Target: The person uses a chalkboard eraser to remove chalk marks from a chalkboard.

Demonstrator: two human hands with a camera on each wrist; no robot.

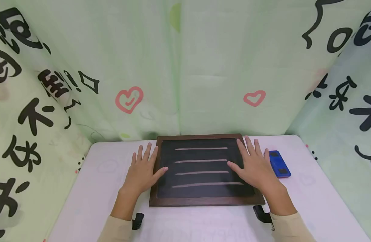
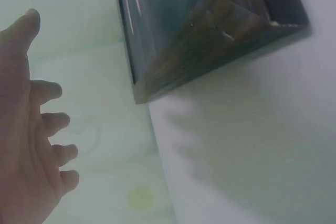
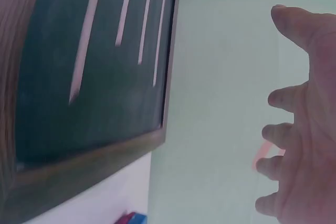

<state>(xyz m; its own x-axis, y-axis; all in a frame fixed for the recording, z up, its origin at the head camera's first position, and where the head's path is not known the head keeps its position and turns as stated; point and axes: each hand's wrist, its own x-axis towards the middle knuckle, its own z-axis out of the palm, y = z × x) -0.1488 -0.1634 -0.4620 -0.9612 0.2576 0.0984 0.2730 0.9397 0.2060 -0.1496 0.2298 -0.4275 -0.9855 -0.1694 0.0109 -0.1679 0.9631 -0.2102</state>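
Observation:
A small chalkboard (image 1: 200, 198) in a brown wooden frame lies flat on the table, with several pinkish chalk lines across its dark face. My left hand (image 1: 143, 171), fingers spread, is over the board's left edge in the head view. In the left wrist view the left hand (image 2: 26, 129) hovers apart from the wooden frame (image 2: 210, 30), with nothing in it. Over the board's right side is my right hand (image 1: 255, 164), palm down and fingers straight. The right wrist view shows the right hand (image 3: 299, 124) holding nothing, raised away from the chalkboard (image 3: 94, 103).
A blue eraser-like block (image 1: 279, 164) lies on the white table (image 1: 185, 225) just right of the right hand. Pale green curtains (image 1: 209, 74) with black lettering and pink hearts enclose the table at the back and both sides.

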